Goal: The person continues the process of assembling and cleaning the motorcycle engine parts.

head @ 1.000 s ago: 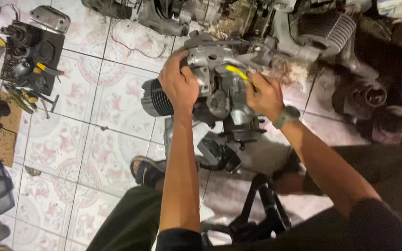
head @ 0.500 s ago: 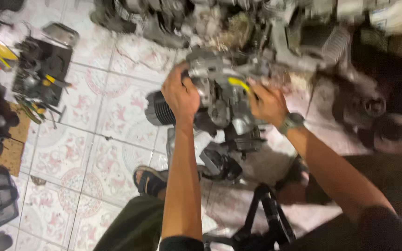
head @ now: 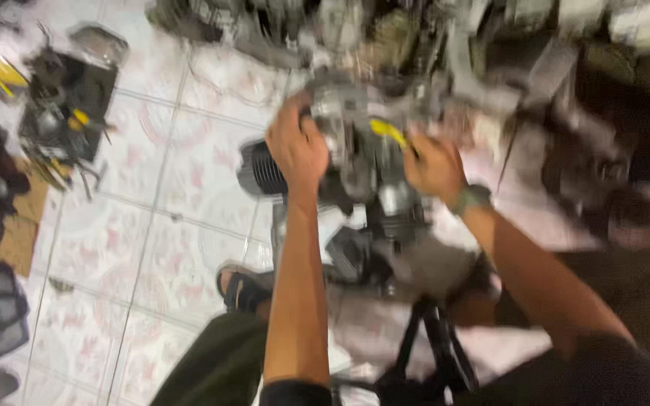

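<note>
A grey metal engine block (head: 366, 162) with a black finned cylinder (head: 261, 169) on its left side stands on the tiled floor in front of me. My left hand (head: 296, 144) grips the engine's upper left side. My right hand (head: 432, 165), with a watch on the wrist, rests on the engine's right side next to a yellow tool handle (head: 389, 131); whether its fingers close on that handle is blurred. The whole view is smeared by motion.
A black tray of tools and small parts (head: 65, 105) lies at the upper left. More engines and metal parts (head: 490, 45) crowd the top and right. My sandalled foot (head: 244, 287) is below the engine; a black stand (head: 434, 353) lies near my legs.
The view has shifted and blurred. Both hands stay on the engine, which appears slightly lower and further right in the frame.
</note>
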